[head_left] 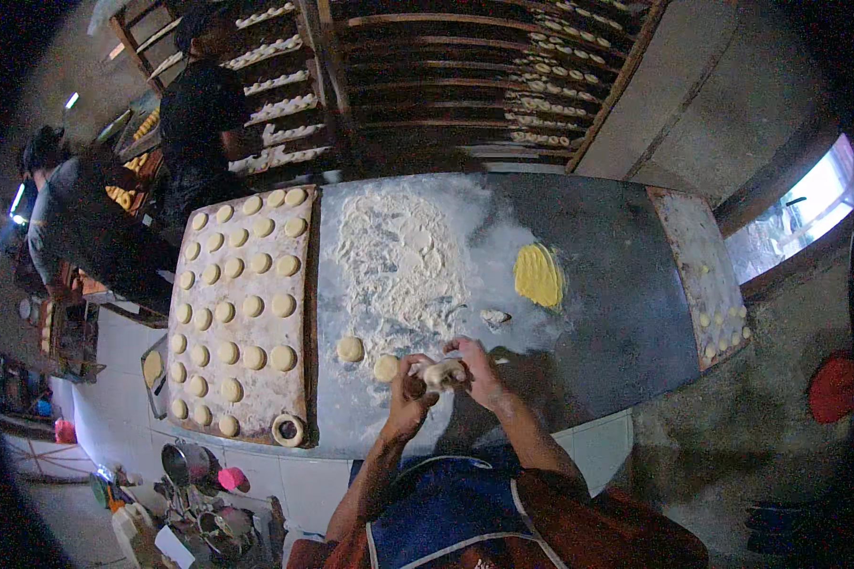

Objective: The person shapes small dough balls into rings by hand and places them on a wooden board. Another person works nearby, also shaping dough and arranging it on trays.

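Note:
Between my two hands, just above the near part of the grey worktop (588, 204), is a piece of pale dough (439, 376). My left hand (409, 398) closes on its left side, and my right hand (480, 376) grips its right side with bent fingers. Left of my hands, two round dough pieces (350, 349) rest on the floured surface. Loose flour (399, 251) spreads beyond them, and a yellow smear of soft fat or cream (538, 275) lies to the right of it. A small pale scrap (494, 319) sits nearer my right hand.
A wooden board (242, 334) with rows of round dough pieces lies on the left, a dough ring (287, 431) at its near corner. Another board (697, 275) is at the right end. Shelves (427, 66) of shaped dough stand behind. Two people (90, 209) are at the left.

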### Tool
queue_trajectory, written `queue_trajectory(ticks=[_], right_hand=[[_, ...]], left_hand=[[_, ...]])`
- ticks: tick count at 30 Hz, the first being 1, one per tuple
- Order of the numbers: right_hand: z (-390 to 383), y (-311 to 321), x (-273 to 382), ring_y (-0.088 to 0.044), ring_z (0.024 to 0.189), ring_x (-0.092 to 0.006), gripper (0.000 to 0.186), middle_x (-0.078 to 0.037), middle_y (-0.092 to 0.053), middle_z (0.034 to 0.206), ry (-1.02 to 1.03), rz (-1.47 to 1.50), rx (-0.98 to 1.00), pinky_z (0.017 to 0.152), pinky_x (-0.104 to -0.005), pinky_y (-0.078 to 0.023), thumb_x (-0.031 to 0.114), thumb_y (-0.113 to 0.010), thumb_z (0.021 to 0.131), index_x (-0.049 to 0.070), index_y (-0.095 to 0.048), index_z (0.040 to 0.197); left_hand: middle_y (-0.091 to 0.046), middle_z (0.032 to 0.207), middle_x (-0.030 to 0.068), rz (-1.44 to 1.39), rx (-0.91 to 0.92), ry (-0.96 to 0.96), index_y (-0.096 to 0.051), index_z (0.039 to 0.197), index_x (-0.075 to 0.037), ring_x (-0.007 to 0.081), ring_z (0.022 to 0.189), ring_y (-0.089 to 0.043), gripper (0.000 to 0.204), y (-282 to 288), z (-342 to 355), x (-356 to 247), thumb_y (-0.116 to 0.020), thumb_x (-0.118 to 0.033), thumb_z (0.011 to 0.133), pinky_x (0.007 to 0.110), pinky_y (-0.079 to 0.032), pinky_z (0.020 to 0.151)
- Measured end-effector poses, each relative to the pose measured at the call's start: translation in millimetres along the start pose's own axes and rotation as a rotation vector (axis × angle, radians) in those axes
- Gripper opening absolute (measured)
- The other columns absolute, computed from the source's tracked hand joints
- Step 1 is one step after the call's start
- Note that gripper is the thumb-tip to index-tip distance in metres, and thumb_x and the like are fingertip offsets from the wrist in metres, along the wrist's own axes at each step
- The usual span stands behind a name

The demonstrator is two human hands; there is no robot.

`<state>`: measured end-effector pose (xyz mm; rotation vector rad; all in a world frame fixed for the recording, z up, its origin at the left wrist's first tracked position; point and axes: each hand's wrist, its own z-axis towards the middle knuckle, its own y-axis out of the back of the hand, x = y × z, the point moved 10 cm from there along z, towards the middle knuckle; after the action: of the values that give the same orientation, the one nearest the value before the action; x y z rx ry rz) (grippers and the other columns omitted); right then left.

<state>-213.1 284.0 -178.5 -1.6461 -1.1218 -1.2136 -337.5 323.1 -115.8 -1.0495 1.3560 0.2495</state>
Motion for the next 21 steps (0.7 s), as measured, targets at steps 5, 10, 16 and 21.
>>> queue_trajectory(ticks=[5,10,16,21], right_hand=[[-5.8,-0.8,-0.2,-0.064,0.07,-0.0246,0.056,-0.008,-0.068,0.089,0.105,0.278,-0.241,0.068,-0.0397,-0.052,0.05,-0.036,0.101,0.0,-0.061,0.103],[9.3,-24.4,8.9,-0.052,0.057,-0.0261,0.056,-0.012,-0.06,0.067,-0.013,-0.325,-0.081,0.061,-0.0416,-0.044,0.049,-0.034,0.102,0.001,-0.06,0.09],[7.4,-45.7,6.6,-0.065,0.089,-0.0356,0.043,-0.02,-0.068,0.095,0.038,-0.521,-0.12,0.077,-0.0489,-0.049,0.028,-0.044,0.098,0.007,-0.053,0.134],[-0.5,-81.2,52.8,-0.06,0.073,-0.0268,0.035,-0.015,-0.062,0.076,0.265,-0.757,-0.2,0.066,-0.0433,-0.048,0.031,-0.046,0.095,0.0,-0.061,0.102]], left_hand=[[-0.053,0.09,0.0058,-0.084,-0.188,0.06,-0.042,0.115,-0.01,0.0195,0.076,-0.054,0.031,36.1,11.5,25.8,-0.053,-0.025,0.09,0.034,-0.043,0.062],[-0.051,0.081,0.0034,0.723,-0.248,-0.529,-0.049,0.091,-0.005,0.0159,0.07,-0.051,0.032,12.0,6.4,-38.1,-0.05,-0.037,0.096,0.033,-0.04,0.059],[-0.045,0.068,0.0012,-0.614,-0.299,-0.003,-0.044,0.078,-0.013,0.0148,0.06,-0.051,0.025,48.4,17.9,17.5,-0.046,-0.03,0.097,0.029,-0.048,0.05],[-0.053,0.075,0.0058,-0.023,-0.247,-0.148,-0.052,0.093,-0.003,0.0218,0.058,-0.055,0.039,70.1,8.1,-2.4,-0.039,-0.039,0.099,0.033,-0.054,0.055]])
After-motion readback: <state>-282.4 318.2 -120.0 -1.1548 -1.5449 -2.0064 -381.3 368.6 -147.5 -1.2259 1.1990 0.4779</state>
